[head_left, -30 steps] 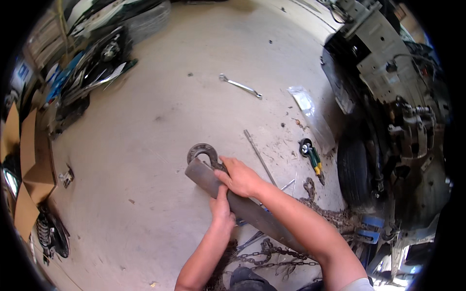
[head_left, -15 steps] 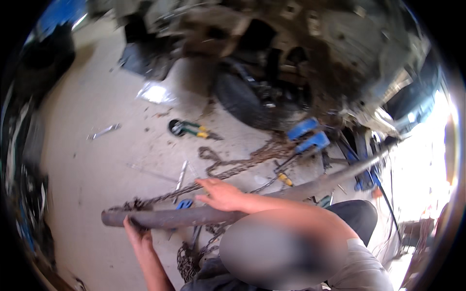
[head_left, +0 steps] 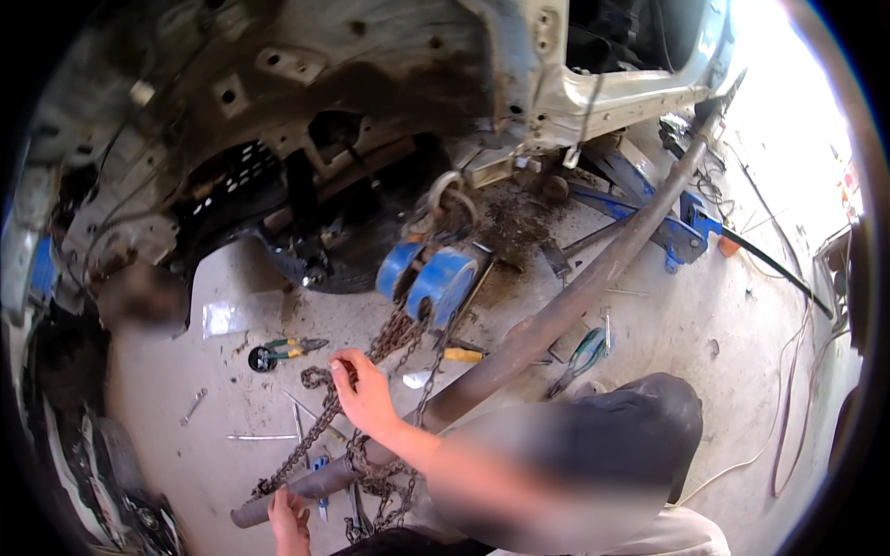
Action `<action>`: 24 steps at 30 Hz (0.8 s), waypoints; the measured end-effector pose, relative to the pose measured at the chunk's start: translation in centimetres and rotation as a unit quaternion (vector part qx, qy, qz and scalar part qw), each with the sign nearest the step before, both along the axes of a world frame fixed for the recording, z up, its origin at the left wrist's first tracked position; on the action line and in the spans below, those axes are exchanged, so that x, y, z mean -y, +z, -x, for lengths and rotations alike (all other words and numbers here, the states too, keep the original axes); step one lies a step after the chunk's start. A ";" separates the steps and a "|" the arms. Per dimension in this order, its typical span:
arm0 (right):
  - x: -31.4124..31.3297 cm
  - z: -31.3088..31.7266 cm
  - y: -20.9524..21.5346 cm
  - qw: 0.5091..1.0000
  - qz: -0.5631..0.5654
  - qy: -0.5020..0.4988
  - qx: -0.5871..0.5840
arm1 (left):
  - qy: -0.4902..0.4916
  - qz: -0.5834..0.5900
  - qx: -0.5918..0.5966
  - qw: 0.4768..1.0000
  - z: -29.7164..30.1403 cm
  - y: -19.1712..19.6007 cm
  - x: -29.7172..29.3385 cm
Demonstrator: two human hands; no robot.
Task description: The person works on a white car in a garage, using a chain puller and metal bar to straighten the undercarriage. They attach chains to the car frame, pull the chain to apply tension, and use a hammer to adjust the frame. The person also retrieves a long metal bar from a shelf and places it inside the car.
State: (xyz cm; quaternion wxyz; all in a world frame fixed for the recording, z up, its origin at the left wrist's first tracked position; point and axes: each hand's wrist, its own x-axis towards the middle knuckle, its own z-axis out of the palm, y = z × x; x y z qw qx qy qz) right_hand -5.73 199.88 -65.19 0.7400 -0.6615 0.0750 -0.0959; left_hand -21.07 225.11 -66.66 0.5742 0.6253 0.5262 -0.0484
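Observation:
A long rusty metal pipe (head_left: 519, 350) slants from low left to far right. My left hand (head_left: 289, 521) has its fingers curled on the pipe near its low left end, gripping it. My right hand (head_left: 363, 394) is raised over the rusty chain (head_left: 320, 424), thumb and fingers loosely bent and apart, and I see nothing held. Some chain is wrapped around the pipe between my hands, and more hangs below it. Further up, the chain runs to a blue chain hoist (head_left: 436, 283), which has a hook at its top under the vehicle body.
The stripped vehicle body (head_left: 371, 69) overhangs the far side. On the floor lie yellow-green snips (head_left: 292, 350), a wrench (head_left: 194, 407), thin rods (head_left: 262, 436), green-handled pliers (head_left: 579, 360) and a yellow-handled tool (head_left: 464, 355). A blue floor jack (head_left: 681, 239) stands right, near trailing cables.
The view has swung to the right, showing more of the hoist and jack. My right hand has changed from spread fingers to loosely bent ones; my left stays at the pipe's end.

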 end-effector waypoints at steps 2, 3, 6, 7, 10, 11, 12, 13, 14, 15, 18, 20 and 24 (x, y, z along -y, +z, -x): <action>1.4 -0.6 -0.6 0.997 -0.051 -0.063 -0.021 | -0.126 0.004 0.032 0.992 -3.1 3.8 4.2; 2.5 -0.9 -0.1 0.993 -0.069 -0.096 -0.017 | -0.192 0.009 0.048 0.980 -4.8 4.9 6.3; 4.9 -2.0 1.3 0.984 -0.133 -0.116 -0.031 | -0.399 -0.037 0.075 0.913 -8.5 5.6 11.0; 5.7 -2.4 1.8 0.981 -0.152 -0.112 -0.035 | -0.471 -0.063 0.076 0.877 -9.8 5.5 12.2; 8.1 -4.5 2.6 0.967 -0.203 -0.154 -0.006 | -0.584 -0.162 0.022 0.796 -13.4 5.1 18.4; 8.6 -5.1 2.7 0.964 -0.211 -0.161 0.003 | -0.613 -0.200 -0.003 0.764 -14.4 5.3 20.8; 9.5 -5.5 3.4 0.956 -0.242 -0.169 -0.005 | -0.730 -0.294 -0.015 0.617 -15.9 4.3 22.1; 10.3 -6.1 3.9 0.946 -0.272 -0.175 -0.012 | -0.771 -0.314 0.009 0.553 -16.9 3.6 23.5; 10.7 -6.6 3.7 0.935 -0.304 -0.182 -0.028 | -0.807 -0.334 0.037 0.486 -18.1 2.9 25.2; 11.6 -6.9 4.2 0.932 -0.310 -0.182 -0.035 | -0.799 -0.484 0.000 0.355 -19.1 3.1 27.3; 13.2 -7.7 4.3 0.928 -0.307 -0.207 -0.040 | -0.595 -0.789 -0.104 -0.109 -22.3 3.8 33.8; 13.5 -8.3 4.3 0.922 -0.320 -0.216 -0.039 | -0.339 -0.834 -0.157 -0.407 -23.4 4.3 36.5; 14.6 -8.2 6.9 0.907 -0.361 -0.213 -0.048 | -0.171 -0.783 -0.234 -0.550 -23.5 6.0 36.9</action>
